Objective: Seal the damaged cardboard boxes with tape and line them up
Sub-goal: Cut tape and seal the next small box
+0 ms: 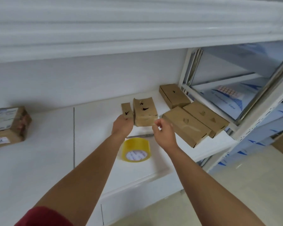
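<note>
Left hand point(123, 123) gripping the torn box point(145, 112) at its 9 o'clock side, right hand point(163, 132) pinching a tape end at its 4 o'clock corner, yellow tape roll point(136, 150) at 6 o'clock, three boxes point(194, 118) at 3 o'clock

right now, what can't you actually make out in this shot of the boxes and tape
- Head view: left hand covers the small box's lower end; its grip is hidden.
- Right hand: whether it pinches tape on the torn box is too blurred to tell.
- Grey tool behind the tape roll: partly hidden by both hands.
- Labelled parcel: cut off by the left edge, print unreadable.
</note>
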Demonstrator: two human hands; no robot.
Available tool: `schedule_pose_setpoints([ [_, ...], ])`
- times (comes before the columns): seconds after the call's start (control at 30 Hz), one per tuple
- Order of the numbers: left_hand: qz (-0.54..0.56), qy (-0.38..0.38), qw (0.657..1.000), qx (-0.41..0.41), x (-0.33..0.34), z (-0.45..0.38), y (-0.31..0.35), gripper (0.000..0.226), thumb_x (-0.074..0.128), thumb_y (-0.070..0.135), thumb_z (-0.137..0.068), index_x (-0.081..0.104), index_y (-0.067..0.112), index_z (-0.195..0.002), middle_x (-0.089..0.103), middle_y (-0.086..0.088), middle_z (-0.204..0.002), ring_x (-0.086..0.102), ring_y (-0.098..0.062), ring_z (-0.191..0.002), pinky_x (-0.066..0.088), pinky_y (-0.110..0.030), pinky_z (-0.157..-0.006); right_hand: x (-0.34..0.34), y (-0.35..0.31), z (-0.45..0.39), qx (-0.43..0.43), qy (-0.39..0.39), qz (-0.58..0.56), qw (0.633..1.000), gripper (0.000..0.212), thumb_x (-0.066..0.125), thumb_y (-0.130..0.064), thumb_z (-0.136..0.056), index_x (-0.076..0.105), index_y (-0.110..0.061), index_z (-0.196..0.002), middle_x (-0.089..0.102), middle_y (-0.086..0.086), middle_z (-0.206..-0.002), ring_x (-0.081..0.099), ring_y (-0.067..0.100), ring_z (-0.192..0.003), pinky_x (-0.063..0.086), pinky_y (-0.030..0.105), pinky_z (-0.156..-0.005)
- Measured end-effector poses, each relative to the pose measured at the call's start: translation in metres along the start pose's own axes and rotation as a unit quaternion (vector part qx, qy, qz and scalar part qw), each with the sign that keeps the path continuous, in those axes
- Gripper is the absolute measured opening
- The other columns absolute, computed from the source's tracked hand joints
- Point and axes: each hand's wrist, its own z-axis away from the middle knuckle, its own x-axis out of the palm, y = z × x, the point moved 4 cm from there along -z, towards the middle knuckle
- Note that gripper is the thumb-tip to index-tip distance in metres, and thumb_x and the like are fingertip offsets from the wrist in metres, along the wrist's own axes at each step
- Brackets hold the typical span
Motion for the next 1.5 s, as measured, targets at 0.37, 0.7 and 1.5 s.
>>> schedule_pose_setpoints([
  [0.37, -0.156, 0.038, 0.984, -0.081, 0.022, -0.03, 0.029, 0.056, 0.048, 0.04, -0.092, 0.036, 0.021, -0.144, 0.04, -0.017, -0.129, 0.043, -0.04, -0.119, 0.046, -0.052, -0.099, -0.002, 0.04, -0.051, -0.029, -0.09, -0.035, 0.995, 0.006, 0.056, -0.019, -0.094, 0.06, -0.016, -0.091, 0.063, -0.001, -0.096, 0.056, 0.025, -0.102, 0.048, 0.034, -0.082],
  [0.7, -0.214, 0.105, 0.968, -0.08, 0.042, -0.037, 0.035, 0.053, 0.04, 0.04, -0.087, 0.049, 0.027, -0.137, 0.041, -0.013, -0.134, 0.038, -0.036, -0.122, 0.041, -0.045, -0.1, -0.009, 0.062, -0.073, -0.068, -0.089, -0.022, 0.993, 0.018, 0.056, -0.026, -0.096, 0.06, -0.013, -0.107, 0.054, -0.001, -0.106, 0.048, 0.021, -0.108, 0.044, 0.033, -0.088],
  [1.5, 0.036, 0.045, 0.998, -0.039, 0.05, -0.032, 0.053, 0.037, 0.049, 0.057, -0.089, 0.056, 0.021, -0.093, 0.041, 0.01, -0.079, 0.052, -0.021, -0.068, 0.034, -0.025, -0.052, 0.035, 0.042, -0.076, 0.293, -0.067, -0.277, 0.912, 0.023, 0.053, -0.037, -0.09, 0.054, -0.017, -0.102, 0.059, 0.01, -0.117, 0.056, 0.018, -0.094, 0.047, 0.041, -0.083],
])
